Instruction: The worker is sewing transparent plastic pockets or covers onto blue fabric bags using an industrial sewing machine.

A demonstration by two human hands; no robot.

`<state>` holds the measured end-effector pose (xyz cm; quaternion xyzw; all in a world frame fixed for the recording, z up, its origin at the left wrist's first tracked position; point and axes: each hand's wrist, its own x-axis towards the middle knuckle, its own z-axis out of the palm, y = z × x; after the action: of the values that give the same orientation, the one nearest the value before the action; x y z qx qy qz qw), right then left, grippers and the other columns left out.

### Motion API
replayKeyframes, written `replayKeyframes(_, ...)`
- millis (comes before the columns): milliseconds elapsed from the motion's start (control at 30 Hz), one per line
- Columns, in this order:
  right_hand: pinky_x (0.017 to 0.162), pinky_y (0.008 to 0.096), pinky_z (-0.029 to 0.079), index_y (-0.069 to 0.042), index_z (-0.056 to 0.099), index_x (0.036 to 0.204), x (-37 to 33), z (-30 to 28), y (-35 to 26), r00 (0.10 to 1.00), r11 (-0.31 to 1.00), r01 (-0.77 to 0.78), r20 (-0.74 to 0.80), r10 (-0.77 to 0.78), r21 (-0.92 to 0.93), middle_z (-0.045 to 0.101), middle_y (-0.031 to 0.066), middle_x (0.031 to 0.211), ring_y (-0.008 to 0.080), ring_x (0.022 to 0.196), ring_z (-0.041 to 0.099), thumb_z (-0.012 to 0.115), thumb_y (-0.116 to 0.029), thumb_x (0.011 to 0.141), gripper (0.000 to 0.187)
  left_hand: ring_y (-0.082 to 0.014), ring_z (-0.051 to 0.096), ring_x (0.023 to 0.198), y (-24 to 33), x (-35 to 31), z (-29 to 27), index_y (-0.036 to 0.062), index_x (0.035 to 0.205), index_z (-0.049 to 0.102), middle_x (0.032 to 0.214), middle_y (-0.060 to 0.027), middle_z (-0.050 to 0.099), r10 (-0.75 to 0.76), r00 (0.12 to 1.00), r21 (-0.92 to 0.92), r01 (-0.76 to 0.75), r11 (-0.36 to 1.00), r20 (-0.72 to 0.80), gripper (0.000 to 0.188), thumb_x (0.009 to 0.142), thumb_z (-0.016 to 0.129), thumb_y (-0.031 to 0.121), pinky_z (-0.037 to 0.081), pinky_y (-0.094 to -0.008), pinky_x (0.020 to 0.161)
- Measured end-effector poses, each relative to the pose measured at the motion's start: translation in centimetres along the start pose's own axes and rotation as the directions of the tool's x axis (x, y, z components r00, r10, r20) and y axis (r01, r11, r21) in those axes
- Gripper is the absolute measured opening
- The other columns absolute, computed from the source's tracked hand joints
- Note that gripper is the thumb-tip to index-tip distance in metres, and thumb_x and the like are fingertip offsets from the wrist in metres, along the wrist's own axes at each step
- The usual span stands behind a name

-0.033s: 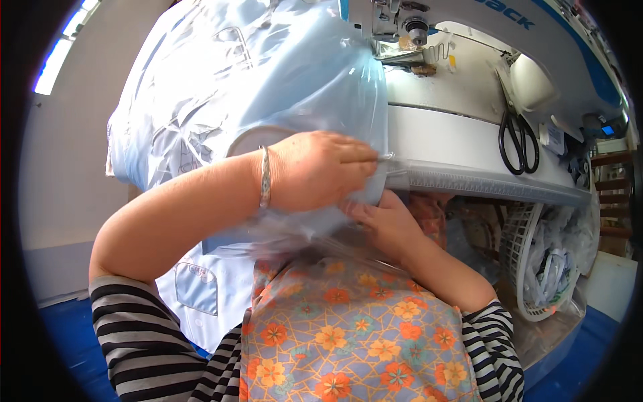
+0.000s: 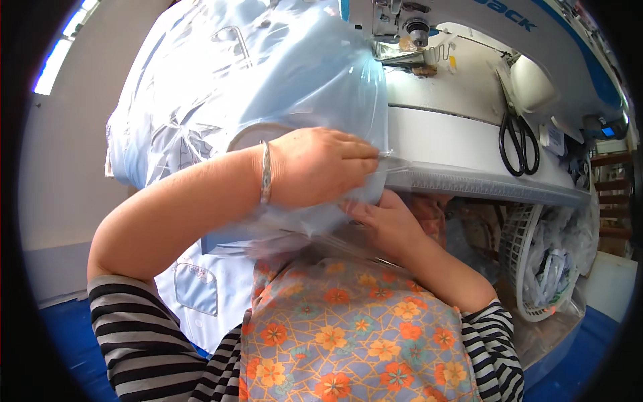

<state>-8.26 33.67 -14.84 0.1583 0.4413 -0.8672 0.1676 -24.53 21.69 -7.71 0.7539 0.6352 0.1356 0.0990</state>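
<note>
Light blue cloth (image 2: 315, 107) under a glossy clear plastic sheet (image 2: 194, 80) hangs over the front of the sewing machine table. Across it lies my left hand (image 2: 325, 167), palm down, its fingers stretched toward the cloth's right edge and the thumb hidden. Just below and to the right, my right hand (image 2: 382, 218) pinches the lower edge of the plastic-covered cloth, thumb on top and the other fingers mostly out of sight beneath. The sewing machine head (image 2: 415, 30) stands beyond, with the cloth's upper right edge next to its metal guide (image 2: 405, 60).
Black-handled scissors (image 2: 518, 142) lie on the white table (image 2: 442, 130), right of the hands. A measuring scale (image 2: 482, 181) runs along the table's front edge. Below right stands a white plastic basket (image 2: 519, 261) with plastic scraps. A white garment with a blue pocket (image 2: 196, 288) hangs by my lap.
Both hands stay in nearly the same place. The plastic under my left wrist has shifted slightly.
</note>
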Motion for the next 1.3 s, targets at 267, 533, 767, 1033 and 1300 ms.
replayKeyframes(267, 0.084, 0.0285, 0.049, -0.001, 0.053, 0.121, 1.0, -0.5, -2.9, 0.984, 0.991, 0.058, -0.16, -0.077, -0.121, 0.062, 0.0062, 0.108, 0.0129, 0.097, 0.06, 0.055, -0.02, 0.095, 0.032, -0.0334, 0.06, 0.108, -4.6, 1.6, -1.5, 0.003, 0.115, 0.061, 0.123, -0.0191, 0.058, 0.045, 0.998, 0.126, -0.049, 0.991, 0.037, 0.035, 0.086, 0.059, 0.023, 0.049, -0.0422, 0.093)
replayKeyframes(533, 0.085, 0.0322, 0.051, 0.003, 0.054, 0.12, -3.8, -1.1, -1.9, 0.971, 0.959, 0.182, -0.194, -0.14, 0.218, 0.062, 0.0116, 0.116, 0.0191, 0.103, 0.061, 0.048, -0.02, 0.099, 0.031, -0.0337, 0.047, 0.125, -1.4, 0.3, -2.6, -0.0044, 0.131, 0.046, 0.132, -0.0207, 0.05, 0.064, 0.988, 0.171, -0.089, 0.981, 0.143, 0.083, 0.072, 0.073, 0.048, 0.038, -0.0424, 0.105)
replayKeyframes(767, 0.084, 0.0285, 0.051, 0.003, 0.063, 0.105, -4.7, 0.7, -0.3, 0.99, 0.976, -0.001, 0.138, 0.031, -0.217, 0.068, 0.0107, 0.1, 0.0153, 0.094, 0.064, 0.053, -0.014, 0.097, 0.022, -0.0337, 0.055, 0.112, 1.5, 2.9, -2.9, -0.0055, 0.124, 0.052, 0.119, -0.0187, 0.058, -0.306, 0.93, 0.225, 0.26, 0.939, 0.203, 0.061, 0.086, 0.059, 0.042, 0.042, -0.0409, 0.099)
replayKeyframes(1033, 0.093, 0.0345, 0.046, 0.002, 0.058, 0.114, -2.4, -0.8, 1.0, 0.998, 0.992, 0.042, 0.045, -0.048, 0.119, 0.063, 0.0148, 0.112, 0.0222, 0.107, 0.059, 0.05, -0.007, 0.094, 0.024, -0.0304, 0.044, 0.128, 0.3, 1.6, 2.7, -0.0049, 0.13, 0.045, 0.134, -0.0188, 0.048, -0.332, 0.928, 0.421, 0.373, 0.827, -0.17, 0.05, 0.092, 0.052, 0.027, 0.031, -0.0448, 0.108)
replayKeyframes(1300, 0.089, 0.0357, 0.048, 0.003, 0.059, 0.112, 4.7, -2.1, 6.9, 0.952, 0.947, 0.277, 0.182, -0.247, -0.165, 0.064, 0.014, 0.108, 0.0227, 0.104, 0.06, 0.056, -0.009, 0.091, 0.023, -0.0286, 0.045, 0.127, 0.2, 2.6, 2.2, -0.0054, 0.131, 0.045, 0.136, -0.0178, 0.047, -0.392, 0.913, 0.367, 0.404, 0.838, -0.112, 0.053, 0.088, 0.054, 0.024, 0.032, -0.0425, 0.108)
